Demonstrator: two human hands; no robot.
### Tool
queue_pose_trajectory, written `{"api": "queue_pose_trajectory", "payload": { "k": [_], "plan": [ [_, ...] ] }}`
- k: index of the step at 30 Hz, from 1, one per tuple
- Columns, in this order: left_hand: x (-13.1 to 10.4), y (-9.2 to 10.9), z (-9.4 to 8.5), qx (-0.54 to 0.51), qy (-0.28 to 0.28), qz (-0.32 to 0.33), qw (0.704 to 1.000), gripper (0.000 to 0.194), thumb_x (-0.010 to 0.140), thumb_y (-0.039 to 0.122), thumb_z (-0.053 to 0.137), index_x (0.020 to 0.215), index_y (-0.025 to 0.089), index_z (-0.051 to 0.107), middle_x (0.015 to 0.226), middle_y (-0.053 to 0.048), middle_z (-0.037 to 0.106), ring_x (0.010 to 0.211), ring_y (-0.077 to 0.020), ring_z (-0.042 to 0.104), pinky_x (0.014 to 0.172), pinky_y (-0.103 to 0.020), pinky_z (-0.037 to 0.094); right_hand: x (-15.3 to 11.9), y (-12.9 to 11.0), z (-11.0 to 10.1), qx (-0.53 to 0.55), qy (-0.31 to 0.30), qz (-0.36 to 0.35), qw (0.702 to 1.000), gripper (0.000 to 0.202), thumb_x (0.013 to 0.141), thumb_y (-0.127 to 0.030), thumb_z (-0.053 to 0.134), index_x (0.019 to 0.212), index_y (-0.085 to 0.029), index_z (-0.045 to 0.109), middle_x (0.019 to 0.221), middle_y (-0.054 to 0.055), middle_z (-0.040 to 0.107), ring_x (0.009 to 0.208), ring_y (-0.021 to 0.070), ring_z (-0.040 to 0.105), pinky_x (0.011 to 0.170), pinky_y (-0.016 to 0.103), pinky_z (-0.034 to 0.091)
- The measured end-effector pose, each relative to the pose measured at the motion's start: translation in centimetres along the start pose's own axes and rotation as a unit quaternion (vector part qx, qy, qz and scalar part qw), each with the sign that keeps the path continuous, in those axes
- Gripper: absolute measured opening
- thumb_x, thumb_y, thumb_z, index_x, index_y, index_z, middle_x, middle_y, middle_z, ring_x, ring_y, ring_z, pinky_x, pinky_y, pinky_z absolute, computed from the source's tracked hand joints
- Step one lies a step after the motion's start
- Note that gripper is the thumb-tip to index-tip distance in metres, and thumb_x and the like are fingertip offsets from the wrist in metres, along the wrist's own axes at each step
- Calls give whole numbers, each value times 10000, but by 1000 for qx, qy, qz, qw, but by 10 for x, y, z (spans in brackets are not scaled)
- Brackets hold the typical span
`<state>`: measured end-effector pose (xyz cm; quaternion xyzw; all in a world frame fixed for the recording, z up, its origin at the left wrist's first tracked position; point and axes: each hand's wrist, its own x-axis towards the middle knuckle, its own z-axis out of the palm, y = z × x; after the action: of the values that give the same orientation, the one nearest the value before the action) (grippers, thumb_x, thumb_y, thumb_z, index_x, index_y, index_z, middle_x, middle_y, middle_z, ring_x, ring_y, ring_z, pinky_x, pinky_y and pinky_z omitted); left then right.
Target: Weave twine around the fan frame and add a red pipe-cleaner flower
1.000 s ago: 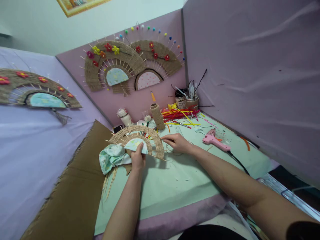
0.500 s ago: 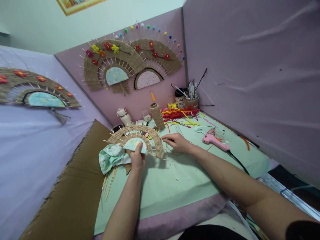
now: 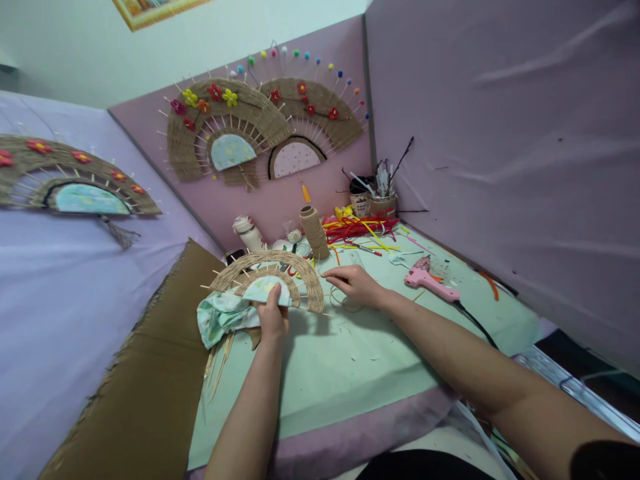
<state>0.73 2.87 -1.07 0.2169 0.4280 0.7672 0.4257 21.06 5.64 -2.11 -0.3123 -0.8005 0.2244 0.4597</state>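
My left hand [image 3: 273,317] grips a half-round fan [image 3: 313,288] woven of twine over thin sticks, its thumb pressed on the pale blue patterned fabric centre. Just right of the fan's edge, my right hand [image 3: 356,285] pinches a strand of twine [image 3: 324,275] between thumb and fingertips. A loose loop of twine hangs under that hand. Behind the fan stands a cone of twine [image 3: 314,233]. Beneath the fan's left end lies a crumpled green-and-white cloth [image 3: 223,320], with several thin sticks [image 3: 220,367] below it.
A pink glue gun [image 3: 431,287] with a black cord lies on the right. Red and yellow pipe cleaners [image 3: 357,229], a white bottle [image 3: 247,232] and jars of twigs [image 3: 383,205] stand at the back. Brown cardboard [image 3: 135,380] leans at left. Finished fans [image 3: 230,127] hang on the panels.
The fan has shifted slightly left and tilted a little in my left hand. My right hand stays nearly in place, still pinching the twine, with a slightly wider gap to the fan's edge.
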Motion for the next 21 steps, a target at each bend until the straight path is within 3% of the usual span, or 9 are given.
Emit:
{"api": "queue_pose_trajectory", "payload": {
  "k": [5, 21],
  "plan": [
    [0, 0, -1, -4, 1, 1, 1000, 175, 656, 114, 698, 801, 178, 623, 793, 11, 655, 672, -79, 614, 639, -172, 494, 1, 0, -2, 9, 62, 21, 998, 246, 887, -291, 486, 959, -174, 690, 932, 72, 714, 809, 171, 650, 726, 267, 471],
    [6, -2, -4, -19, 3, 9, 1000, 284, 657, 142, 699, 918, 196, 600, 849, 9, 662, 724, -96, 632, 674, -192, 499, 1, 0, -2, 1, 53, 28, 998, 236, 878, -278, 497, 946, -184, 701, 931, 72, 716, 821, 184, 655, 735, 288, 484]
  ]
}}
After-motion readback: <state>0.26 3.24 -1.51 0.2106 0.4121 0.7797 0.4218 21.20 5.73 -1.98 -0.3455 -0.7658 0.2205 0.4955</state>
